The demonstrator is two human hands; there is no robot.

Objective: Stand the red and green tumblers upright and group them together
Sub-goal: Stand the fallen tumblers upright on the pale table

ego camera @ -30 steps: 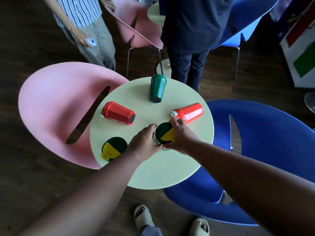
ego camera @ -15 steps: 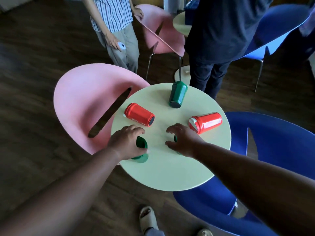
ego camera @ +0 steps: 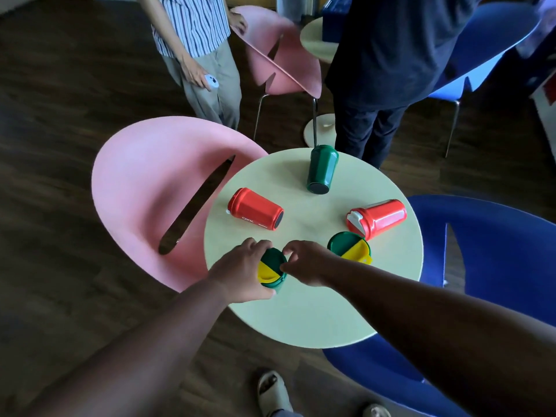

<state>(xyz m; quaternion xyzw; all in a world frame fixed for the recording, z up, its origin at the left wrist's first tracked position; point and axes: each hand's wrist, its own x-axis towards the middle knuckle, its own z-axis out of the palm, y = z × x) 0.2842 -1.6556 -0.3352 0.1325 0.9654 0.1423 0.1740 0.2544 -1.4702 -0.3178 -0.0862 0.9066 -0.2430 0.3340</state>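
The left hand (ego camera: 240,273) has its fingers (ego camera: 255,245) curled round the near green tumbler (ego camera: 272,267), thumb at the near side and fingertips over the far rim, gripping it. This tumbler stands upright at the near left part of the round desk (ego camera: 316,320), its green and yellow lid facing up. The right hand (ego camera: 307,263) comes in from the other side; its fingers (ego camera: 290,251) are bent and touch the lid's right edge, pinching at the rim (how firmly cannot be told).

Just right of that hand a second green tumbler (ego camera: 349,246) stands upright, showing the same green and yellow lid. Touching or nearly touching its far side lies a red tumbler (ego camera: 377,218) on its side, white-capped lid end toward the desk's middle. Another red tumbler (ego camera: 255,209) lies on its side at the left of the desk, dark base pointing toward the middle. A third green tumbler (ego camera: 322,170) lies on its side at the far edge, base toward the camera, well apart from the rest.

A pink chair (ego camera: 150,188) sits left of the desk, a blue chair (ego camera: 496,251) right. Two people stand beyond.
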